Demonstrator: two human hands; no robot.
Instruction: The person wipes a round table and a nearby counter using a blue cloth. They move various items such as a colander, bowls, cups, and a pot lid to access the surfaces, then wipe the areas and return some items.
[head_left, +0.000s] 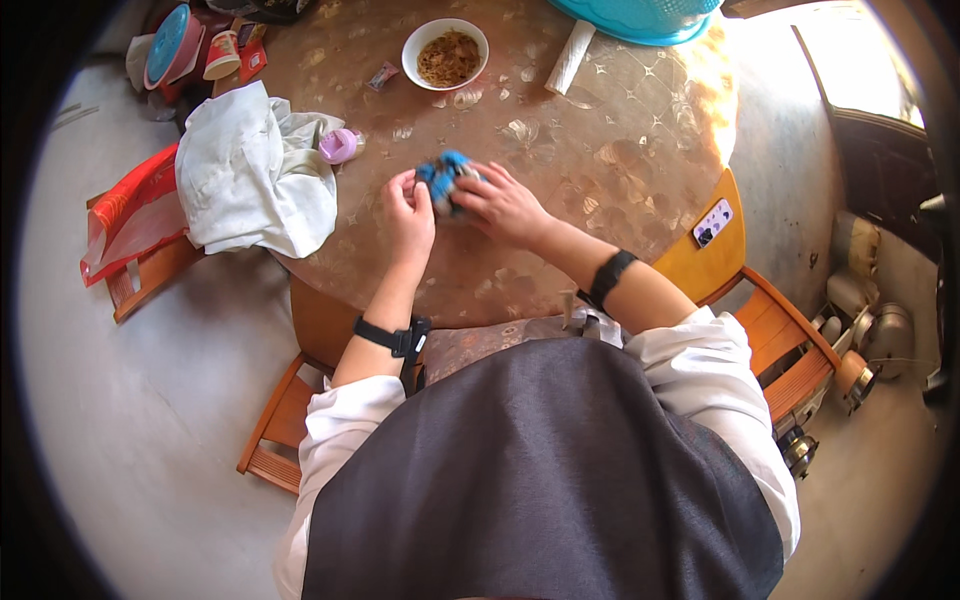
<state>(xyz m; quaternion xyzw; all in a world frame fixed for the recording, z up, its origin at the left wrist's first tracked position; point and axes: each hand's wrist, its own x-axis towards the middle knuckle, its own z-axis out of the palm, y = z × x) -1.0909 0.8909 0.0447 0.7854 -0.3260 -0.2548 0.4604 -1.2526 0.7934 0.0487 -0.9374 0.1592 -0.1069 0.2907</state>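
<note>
Between my hands, above the round table (525, 281), is a small bunched cloth (442, 178) in blue, white and dark tones. It is slightly blurred. My left hand (409, 211) pinches its left edge between thumb and fingers. Spread over the right side of the same cloth, the fingers of my right hand (501, 201) grip it from above. Both wrists wear black bands. A white bowl (409, 56) of shredded brown food stands beyond the hands. Left of them lies a lilac cup-like item (339, 146), against a crumpled white cloth (255, 180).
A white roll (570, 58) and a turquoise basket (637, 22) are at the far side, with a small wrapped packet (382, 76) beside the bowl. A red plastic bag (135, 217) hangs at left. A phone-like item (712, 223) rests on a wooden chair (724, 195).
</note>
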